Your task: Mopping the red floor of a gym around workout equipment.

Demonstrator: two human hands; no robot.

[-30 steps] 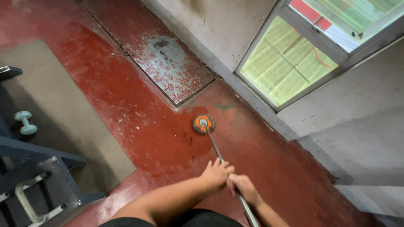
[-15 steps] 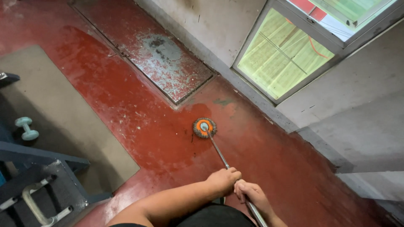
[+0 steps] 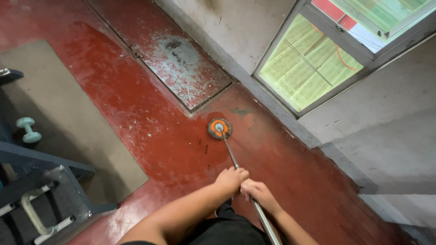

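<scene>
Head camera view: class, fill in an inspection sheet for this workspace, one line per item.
Surface: red floor, wet and scuffed, with a worn metal hatch.
Job's things: round mop head on the floor, metal pole rising to the hands.
Clutter: pale dumbbell on a grey mat.
Grippers: left hand and right hand grip the pole.
Cables: nothing seen.
Surroundings: grey wall, window, blue frame.

Home gym corner: dumbbell (image 3: 28, 130), floor mat (image 3: 68, 122), red painted floor (image 3: 150, 127).
</scene>
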